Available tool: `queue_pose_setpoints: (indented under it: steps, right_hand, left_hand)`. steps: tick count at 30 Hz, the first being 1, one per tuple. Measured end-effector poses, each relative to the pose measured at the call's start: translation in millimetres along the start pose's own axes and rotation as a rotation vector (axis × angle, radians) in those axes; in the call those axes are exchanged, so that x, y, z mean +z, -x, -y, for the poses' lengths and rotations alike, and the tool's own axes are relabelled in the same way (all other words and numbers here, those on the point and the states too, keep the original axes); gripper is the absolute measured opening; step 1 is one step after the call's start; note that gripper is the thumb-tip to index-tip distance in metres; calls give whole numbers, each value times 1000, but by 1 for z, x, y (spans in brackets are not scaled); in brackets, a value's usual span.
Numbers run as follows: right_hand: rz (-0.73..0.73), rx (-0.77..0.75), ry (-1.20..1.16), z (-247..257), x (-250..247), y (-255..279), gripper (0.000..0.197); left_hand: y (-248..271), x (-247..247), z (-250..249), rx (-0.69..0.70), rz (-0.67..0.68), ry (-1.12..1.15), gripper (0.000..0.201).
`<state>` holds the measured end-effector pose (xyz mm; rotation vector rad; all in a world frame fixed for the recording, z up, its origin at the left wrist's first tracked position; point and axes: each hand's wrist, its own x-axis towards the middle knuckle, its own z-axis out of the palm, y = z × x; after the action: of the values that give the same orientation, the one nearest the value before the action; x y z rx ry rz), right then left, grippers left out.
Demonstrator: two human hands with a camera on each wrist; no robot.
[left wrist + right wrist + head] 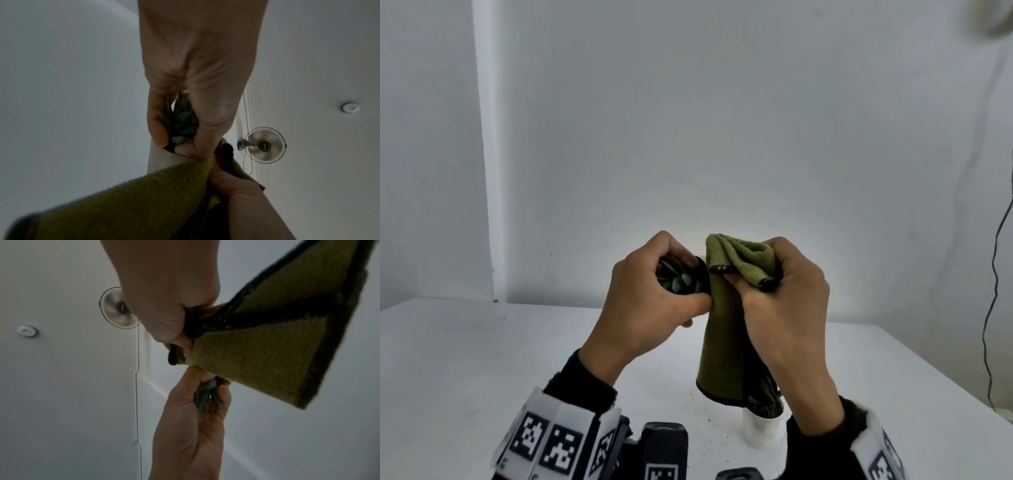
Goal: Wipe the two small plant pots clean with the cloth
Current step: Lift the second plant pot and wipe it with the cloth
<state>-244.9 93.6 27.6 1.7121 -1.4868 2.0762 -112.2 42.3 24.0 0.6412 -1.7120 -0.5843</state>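
Note:
My left hand holds a small plant pot up above the table, fingers curled round its grey-green succulent. The left wrist view shows the pot's white wall under the fingers. My right hand grips a bunched olive-green cloth and presses it against the pot's side; the rest hangs down. The cloth fans out from my right fist. A second white pot stands on the table below, partly hidden by the cloth and my right forearm.
A white table meets a white wall behind. Dark soil crumbs lie near the standing pot. Black devices sit at the front edge. A black cable hangs on the right. A wall fan is mounted high up.

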Motion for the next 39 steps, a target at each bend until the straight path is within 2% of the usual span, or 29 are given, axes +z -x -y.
queue_pose_setpoints:
  steps: [7,10,13,16,20,23,27,30,36,39]
  right_hand:
    - [-44,111,54,-10,-5,-6,16]
    - [-35,226,-68,-9,-9,-10,14]
    - [14,382,-243,-5,-12,-12,4]
    - [70,459,-343,-1,-15,-12,7]
    - [67,467,-397,-2,-19,-13,7]
    - [74,492,-466,-2,-23,-15,8]
    - [73,503,-542,-1,-26,-17,8]
    - [54,517,-592,-1,-28,-18,10]
    - [88,515,-729,6,-33,-17,15]
    - [6,486,-634,4,-34,-17,10]
  left_hand:
    - [1,3,0,17,10,12,34]
    - [0,4,3,40,-10,-13,35]
    - [-1,0,7,78,8,-83,40]
    - [-1,-2,6,100,54,-118,39]
    - [-2,-5,8,109,28,-130,34]
    - [-5,-10,10,86,21,-51,30]
    - [-7,-19,9,60,112,135,30]
    - [-7,-23,12,72,147,193,30]
    - [-8,-26,13,144,84,100,26]
    - [-9,-25,13,209,-12,-38,31]
